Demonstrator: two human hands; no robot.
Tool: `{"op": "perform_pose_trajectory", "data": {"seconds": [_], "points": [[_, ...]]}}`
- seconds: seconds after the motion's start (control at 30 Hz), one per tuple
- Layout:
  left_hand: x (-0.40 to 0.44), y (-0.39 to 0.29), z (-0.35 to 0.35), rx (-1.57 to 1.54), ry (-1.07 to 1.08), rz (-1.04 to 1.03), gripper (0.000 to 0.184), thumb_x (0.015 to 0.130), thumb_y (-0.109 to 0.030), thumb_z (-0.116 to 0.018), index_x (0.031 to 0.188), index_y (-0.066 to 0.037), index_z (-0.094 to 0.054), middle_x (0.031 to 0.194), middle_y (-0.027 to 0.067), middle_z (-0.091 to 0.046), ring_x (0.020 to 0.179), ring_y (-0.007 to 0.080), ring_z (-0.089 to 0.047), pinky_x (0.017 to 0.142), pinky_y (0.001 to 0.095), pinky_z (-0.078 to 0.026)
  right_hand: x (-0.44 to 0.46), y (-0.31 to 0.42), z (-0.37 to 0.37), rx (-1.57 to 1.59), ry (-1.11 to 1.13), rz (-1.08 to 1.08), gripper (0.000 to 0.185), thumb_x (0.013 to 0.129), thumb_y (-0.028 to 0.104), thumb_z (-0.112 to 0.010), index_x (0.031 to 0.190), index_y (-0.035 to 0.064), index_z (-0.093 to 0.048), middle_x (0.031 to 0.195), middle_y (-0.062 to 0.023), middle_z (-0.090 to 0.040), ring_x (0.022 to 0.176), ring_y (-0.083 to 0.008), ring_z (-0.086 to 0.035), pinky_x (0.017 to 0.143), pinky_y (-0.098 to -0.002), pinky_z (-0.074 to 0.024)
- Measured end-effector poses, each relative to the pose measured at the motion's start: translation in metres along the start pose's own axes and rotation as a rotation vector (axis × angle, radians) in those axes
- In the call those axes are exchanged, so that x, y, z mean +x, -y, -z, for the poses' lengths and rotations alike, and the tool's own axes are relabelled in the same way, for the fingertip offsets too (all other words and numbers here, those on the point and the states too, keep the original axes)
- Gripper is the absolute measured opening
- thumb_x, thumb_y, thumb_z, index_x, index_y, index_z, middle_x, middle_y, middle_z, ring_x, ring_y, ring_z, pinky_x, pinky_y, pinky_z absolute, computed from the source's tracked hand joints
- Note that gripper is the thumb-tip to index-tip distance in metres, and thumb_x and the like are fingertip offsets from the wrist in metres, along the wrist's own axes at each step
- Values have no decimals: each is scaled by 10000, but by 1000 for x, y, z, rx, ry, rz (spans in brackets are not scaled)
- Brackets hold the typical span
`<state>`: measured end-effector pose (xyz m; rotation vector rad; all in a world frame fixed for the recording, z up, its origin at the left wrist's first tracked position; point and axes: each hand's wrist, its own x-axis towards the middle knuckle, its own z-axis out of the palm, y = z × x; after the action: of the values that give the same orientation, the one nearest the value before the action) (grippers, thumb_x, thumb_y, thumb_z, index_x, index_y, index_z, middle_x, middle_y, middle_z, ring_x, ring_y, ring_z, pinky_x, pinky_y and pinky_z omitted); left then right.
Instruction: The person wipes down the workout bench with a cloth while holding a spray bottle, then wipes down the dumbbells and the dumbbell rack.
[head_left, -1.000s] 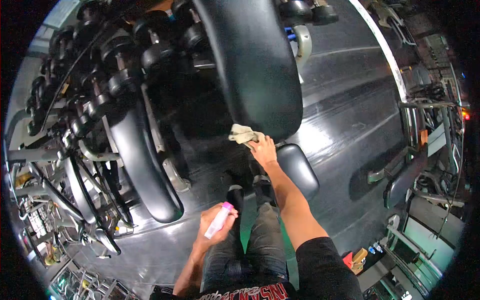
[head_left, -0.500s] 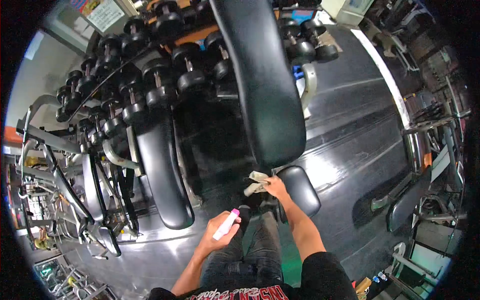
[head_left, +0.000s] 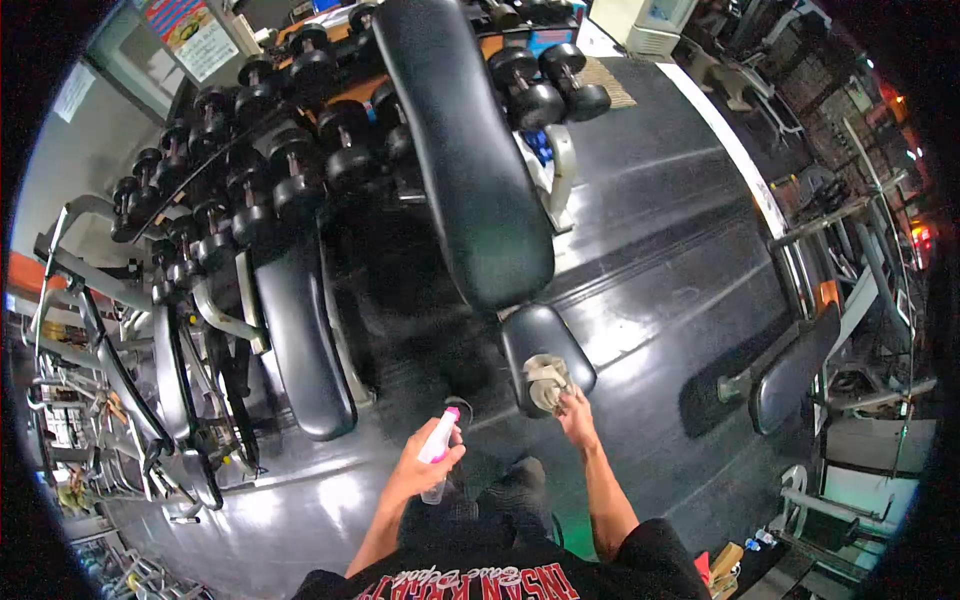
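My left hand [head_left: 412, 468] is wrapped round a white spray bottle [head_left: 438, 438] with a pink top, held tilted in front of my body. My right hand [head_left: 577, 418] pinches a crumpled beige cloth [head_left: 545, 382], which hangs over the small black seat pad [head_left: 556, 338] of the nearest bench. Whether the cloth touches that pad I cannot tell. Beyond it rises the bench's long black backrest [head_left: 480, 190].
A rack of black dumbbells [head_left: 345, 150] stands ahead and to the left. Another black bench [head_left: 300, 350] lies left of me, with more machines [head_left: 110, 350] farther left. At the right is a machine with a black pad [head_left: 797, 375]; rubber flooring [head_left: 650, 260] lies between.
My right hand has brought the cloth from left of the seat pad to above it. The bottle is more upright in my left hand. The whole view has shifted a little.
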<state>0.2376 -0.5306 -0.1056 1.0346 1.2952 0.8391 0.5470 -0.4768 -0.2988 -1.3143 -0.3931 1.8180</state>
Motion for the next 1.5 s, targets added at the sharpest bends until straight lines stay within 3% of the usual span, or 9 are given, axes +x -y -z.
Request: {"op": "perform_pose_trajectory", "data": {"seconds": [0.03, 0.1, 0.43, 0.7, 0.83, 0.9, 1.23, 1.33, 1.5], "points": [[-6, 6, -13, -78, -26, 32, 278, 838, -93, -710, 1076, -59, -571, 822, 6, -587, 605, 53, -536, 528, 226, -444, -12, 5, 17, 55, -1, 15, 456, 895, 120, -536, 1340, 65, -449, 1239, -83, -581, 1106, -218, -582, 910, -376, -481], [-16, 19, -35, -34, -70, 78, 168, 878, -58, -647, 1031, -54, -577, 775, -9, -589, 551, 45, -517, 488, 222, -428, -40, 20, 41, 95, -9, 68, 479, 904, 154, -515, 1358, 31, -427, 1314, -103, -534, 1184, -250, -546, 990, -410, -452], [-24, 85, -107, 230, -289, -11, 274, 826, -202, -740, 1008, -37, -618, 677, -10, -561, 600, 90, -533, 553, 264, -447, -158, 36, 149, 156, -139, 206, 583, 864, 135, -456, 1435, 59, -364, 1365, -99, -496, 1233, -236, -511, 1034, -395, -418], [-40, 46, -130, 294, -249, -26, 232, 792, -135, -748, 971, -53, -626, 754, -21, -570, 676, 88, -531, 651, 272, -455, -198, 36, 169, 227, -231, 222, 445, 901, 220, -497, 1342, 165, -474, 1195, 6, -576, 1029, -153, -545, 791, -305, -419], [-33, 67, -133, 329, -289, -101, 189, 828, -156, -719, 959, -55, -628, 703, -17, -567, 608, 77, -521, 576, 262, -444, -208, 39, 174, 227, -173, 215, 625, 842, 196, -531, 1448, 183, -378, 1272, 22, -546, 1060, -130, -557, 775, -267, -439], [-30, 69, -137, 250, -376, 76, 174, 849, -206, -673, 896, -42, -639, 671, 92, -619, 642, 152, -623, 605, 331, -482, -214, 42, 172, 248, -177, 234, 616, 831, 220, -555, 1428, 186, -408, 1247, 33, -554, 1032, -117, -556, 726, -258, -434], [-37, 59, -164, 367, -394, -143, 229, 862, -242, -655, 881, -18, -615, 680, 158, -607, 611, 317, -609, 588, 398, -468, -221, 42, 202, 269, -328, 181, 515, 853, 221, -540, 1365, 212, -486, 1160, 33, -591, 939, -105, -579, 588, -228, -422], [-43, 64, -170, 411, -322, -169, 257, 856, -276, -655, 880, -23, -617, 741, 180, -630, 686, 374, -624, 614, 426, -478, -223, 45, 204, 288, -302, 207, 433, 813, 256, -623, 1230, 170, -545, 1128, 19, -560, 983, -146, -523, 760, -289, -404], [-61, 74, -177, 476, -253, -153, 255, 842, -282, -664, 950, -52, -645, 823, 204, -643, 756, 393, -631, 660, 426, -495, -221, 49, 195, 283, -269, 237, 398, 829, 272, -615, 1209, 171, -554, 1100, 20, -576, 995, -148, -518, 769, -304, -393]]}}
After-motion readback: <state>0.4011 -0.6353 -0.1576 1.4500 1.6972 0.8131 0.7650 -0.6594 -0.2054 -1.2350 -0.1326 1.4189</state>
